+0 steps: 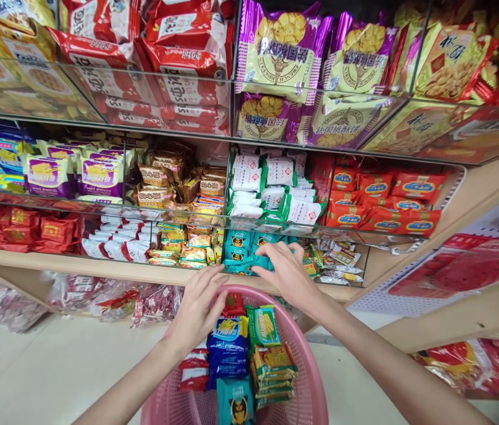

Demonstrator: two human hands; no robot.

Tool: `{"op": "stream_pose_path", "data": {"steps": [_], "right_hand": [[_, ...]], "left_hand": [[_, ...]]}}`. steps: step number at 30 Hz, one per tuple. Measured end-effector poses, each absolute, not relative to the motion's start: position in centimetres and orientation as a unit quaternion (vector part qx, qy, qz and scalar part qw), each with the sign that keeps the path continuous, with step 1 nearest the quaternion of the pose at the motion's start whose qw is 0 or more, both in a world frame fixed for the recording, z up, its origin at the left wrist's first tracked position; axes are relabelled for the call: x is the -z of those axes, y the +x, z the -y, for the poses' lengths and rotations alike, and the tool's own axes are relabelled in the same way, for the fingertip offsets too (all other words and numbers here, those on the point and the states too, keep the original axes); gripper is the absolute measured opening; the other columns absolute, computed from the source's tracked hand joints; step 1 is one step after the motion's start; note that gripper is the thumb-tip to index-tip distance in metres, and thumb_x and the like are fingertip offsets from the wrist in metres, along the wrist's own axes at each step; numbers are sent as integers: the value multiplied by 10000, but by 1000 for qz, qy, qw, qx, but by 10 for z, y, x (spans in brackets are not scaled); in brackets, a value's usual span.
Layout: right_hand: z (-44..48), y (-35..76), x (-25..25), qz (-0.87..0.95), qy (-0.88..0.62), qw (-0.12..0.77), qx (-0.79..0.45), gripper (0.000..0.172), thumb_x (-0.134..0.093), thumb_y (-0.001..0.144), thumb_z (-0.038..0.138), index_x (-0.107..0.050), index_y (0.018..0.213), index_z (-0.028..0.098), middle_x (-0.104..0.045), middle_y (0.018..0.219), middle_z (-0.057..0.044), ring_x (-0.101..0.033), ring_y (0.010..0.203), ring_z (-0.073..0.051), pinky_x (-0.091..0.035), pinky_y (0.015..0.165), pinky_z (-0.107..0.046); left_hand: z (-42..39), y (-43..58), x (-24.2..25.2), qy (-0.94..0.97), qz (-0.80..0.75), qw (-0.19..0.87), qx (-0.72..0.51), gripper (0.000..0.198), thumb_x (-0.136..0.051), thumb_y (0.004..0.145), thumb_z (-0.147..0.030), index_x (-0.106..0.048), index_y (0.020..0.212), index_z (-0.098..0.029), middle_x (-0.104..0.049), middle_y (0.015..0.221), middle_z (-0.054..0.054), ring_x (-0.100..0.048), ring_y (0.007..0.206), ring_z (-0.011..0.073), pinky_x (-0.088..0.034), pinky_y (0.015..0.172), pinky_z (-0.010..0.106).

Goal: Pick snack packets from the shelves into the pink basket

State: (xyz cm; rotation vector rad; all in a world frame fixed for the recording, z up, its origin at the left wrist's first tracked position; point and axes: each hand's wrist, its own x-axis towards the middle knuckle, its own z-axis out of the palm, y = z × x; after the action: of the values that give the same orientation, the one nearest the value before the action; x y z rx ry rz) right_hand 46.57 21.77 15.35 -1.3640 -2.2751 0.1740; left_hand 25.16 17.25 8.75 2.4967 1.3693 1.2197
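Observation:
My right hand reaches into a shelf bin of teal snack packets, its fingers curled over several of them. My left hand hovers just below the shelf edge, above the pink basket, fingers together and bent, touching a red packet at the basket's far rim. Whether it grips that packet is unclear. The basket holds blue packets, green and yellow packets and a teal packet.
Clear-fronted shelf bins hold many snacks: white and green packets, red packets, gold packets, purple bags above. Bagged red goods lie under the wooden shelf. Pale floor spreads at the left.

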Motion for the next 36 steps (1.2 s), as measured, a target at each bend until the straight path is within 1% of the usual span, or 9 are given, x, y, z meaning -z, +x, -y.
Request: {"op": "stream_pose_path", "data": {"steps": [5,7,11,15,18,22,24,28,36], "right_hand": [[-169,460,-157,849,-443,153,-243,143,-621,814,323,-542,908,251,-647,964,40,-535,976,-177,-304,861,-342],[-155,456,-148,843,-425,123,-306,165,-641,793,307,-550,918,251,-646,995,40,-532,995,-176,-324,860,-333],[-140,450,-120,824,-425,70,-367,200,-693,733,299,-574,885,248,-637,890,41,-541,914,-183,-350,829,-334],[-133,450,-103,809,-424,60,-402,306,-699,724,296,-573,1000,256,-640,895,31,-546,922,-187,-374,854,-335],[-123,455,-98,812,-462,102,-343,359,-636,795,280,-523,1137,280,-644,1039,2,-524,1029,-209,-371,899,-366],[-93,459,-72,855,-456,124,-215,112,-517,878,238,-565,979,246,-657,968,-5,-553,954,-205,-414,842,-358],[-73,460,-47,894,-399,89,-181,46,-580,836,265,-576,849,221,-656,865,-3,-585,847,-195,-450,754,-328],[-45,458,5,938,-304,16,-165,285,-719,697,436,-621,827,202,-682,840,-4,-634,768,-197,-489,646,-302],[-47,450,17,925,-322,-60,-191,349,-692,722,429,-639,977,196,-715,936,-40,-655,841,-225,-524,721,-314]], "left_hand": [[-132,265,-109,692,-489,329,-417,352,-599,837,-355,-572,1167,-237,-638,1150,67,-578,1039,209,-473,915,366],[-117,269,-106,646,-493,443,-378,278,-612,815,-394,-633,1019,-205,-671,925,40,-590,834,173,-490,768,296],[-92,272,-79,538,-504,575,-355,273,-633,779,-438,-609,757,-167,-529,651,-22,-444,612,105,-383,575,222],[-72,268,-50,451,-530,623,-357,377,-694,705,-495,-537,627,-161,-444,570,-48,-379,550,81,-319,520,211],[-59,267,-37,343,-548,682,-343,432,-722,647,-549,-531,623,-162,-524,579,-29,-474,560,98,-380,547,225],[-51,272,-24,192,-552,740,-333,476,-784,564,-548,-524,687,-169,-646,684,11,-592,624,133,-481,643,282],[-52,275,-18,182,-558,736,-338,477,-794,559,-536,-524,691,-167,-646,669,7,-582,594,115,-485,619,270],[-56,280,-8,207,-566,723,-338,499,-779,551,-574,-549,710,-161,-634,654,7,-572,564,120,-499,551,276],[-61,288,-12,231,-578,722,-301,531,-806,480,-576,-611,708,-138,-622,650,0,-596,599,121,-483,557,233]]}}
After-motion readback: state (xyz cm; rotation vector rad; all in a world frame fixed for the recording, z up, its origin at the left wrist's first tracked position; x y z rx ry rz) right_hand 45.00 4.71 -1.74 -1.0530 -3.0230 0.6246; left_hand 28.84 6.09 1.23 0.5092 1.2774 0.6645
